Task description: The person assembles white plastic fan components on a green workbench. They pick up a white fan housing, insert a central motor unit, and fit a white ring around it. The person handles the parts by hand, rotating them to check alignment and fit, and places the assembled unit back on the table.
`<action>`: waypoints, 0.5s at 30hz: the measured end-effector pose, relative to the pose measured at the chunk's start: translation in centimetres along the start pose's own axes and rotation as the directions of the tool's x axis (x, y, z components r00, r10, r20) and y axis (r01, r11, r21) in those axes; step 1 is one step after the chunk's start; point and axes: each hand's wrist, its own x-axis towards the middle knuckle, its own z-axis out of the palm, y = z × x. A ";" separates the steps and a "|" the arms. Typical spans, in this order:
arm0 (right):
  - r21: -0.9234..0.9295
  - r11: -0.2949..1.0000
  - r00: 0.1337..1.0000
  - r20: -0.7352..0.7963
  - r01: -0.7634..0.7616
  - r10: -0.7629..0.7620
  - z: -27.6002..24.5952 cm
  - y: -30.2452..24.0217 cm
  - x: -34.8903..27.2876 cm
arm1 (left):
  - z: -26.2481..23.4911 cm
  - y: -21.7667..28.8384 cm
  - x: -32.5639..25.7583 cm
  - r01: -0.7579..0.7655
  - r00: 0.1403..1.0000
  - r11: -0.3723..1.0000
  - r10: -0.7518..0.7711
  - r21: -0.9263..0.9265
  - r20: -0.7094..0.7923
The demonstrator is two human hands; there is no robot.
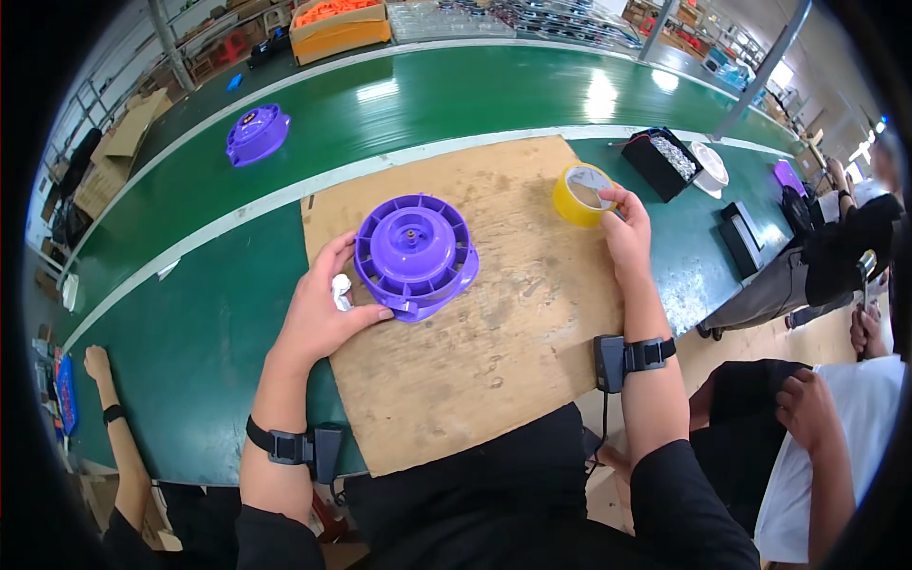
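Observation:
A round purple plastic housing [415,271] with spoke-like ribs and a brass-coloured post at its centre rests on the brown board [513,323]. My left hand [321,306] grips its left edge, thumb at the lower rim and fingers along the side. A small crumpled white piece [341,292] sits against that palm; its kind is unclear. At the board's upper right, my right hand [629,228] is closed on the rim of a yellow roll of tape [576,211], with thumb and fingers at its right side.
Another purple housing [258,134] lies on the green conveyor belt [456,95] beyond. To the right are a black box of small silvery parts [662,163], a white round part [710,169] and a black tray [741,237]. Other people's arms [123,442] come in at both sides.

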 end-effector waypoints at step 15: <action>0.004 1.000 0.999 0.033 0.022 -0.023 0.0 0.4 0.1 | -0.2 0.0 -0.3 0.079 0.997 0.996 -0.078 0.039 -0.023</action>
